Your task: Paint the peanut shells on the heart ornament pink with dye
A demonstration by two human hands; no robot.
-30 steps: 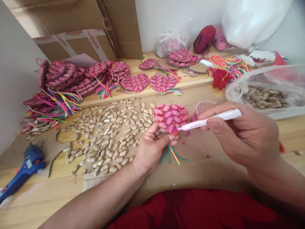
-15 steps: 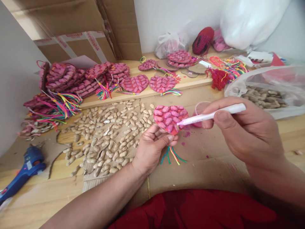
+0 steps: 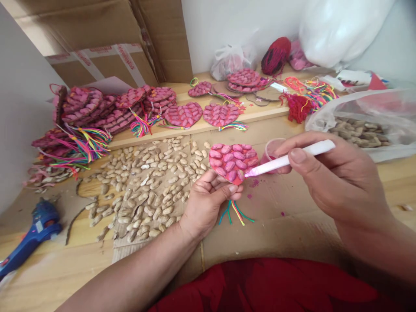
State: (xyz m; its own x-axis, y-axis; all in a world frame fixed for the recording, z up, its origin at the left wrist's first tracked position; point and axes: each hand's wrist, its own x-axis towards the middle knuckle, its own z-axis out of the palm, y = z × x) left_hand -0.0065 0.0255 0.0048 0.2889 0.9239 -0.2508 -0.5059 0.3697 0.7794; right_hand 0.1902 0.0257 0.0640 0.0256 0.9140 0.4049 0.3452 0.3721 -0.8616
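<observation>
My left hand grips the lower edge of a heart-shaped ornament covered with pink-painted peanuts on a red base. Coloured strings hang below it. One peanut near the heart's bottom point still shows some tan. Between the thumb and fingers of my right hand is a white marker-like pen with a pink tip, which is at or very close to the lower right of the heart. Behind my right fingers stands a clear cup of pink paint, partly hidden.
Loose peanuts spread over cardboard on the left, with a blue glue gun beyond. Finished peanut hearts line the raised wooden ledge. A plastic bag of peanuts lies at the right.
My right hand has shifted the pen tip slightly right and down along the lower part of the heart. My left hand keeps the heart in nearly the same place.
</observation>
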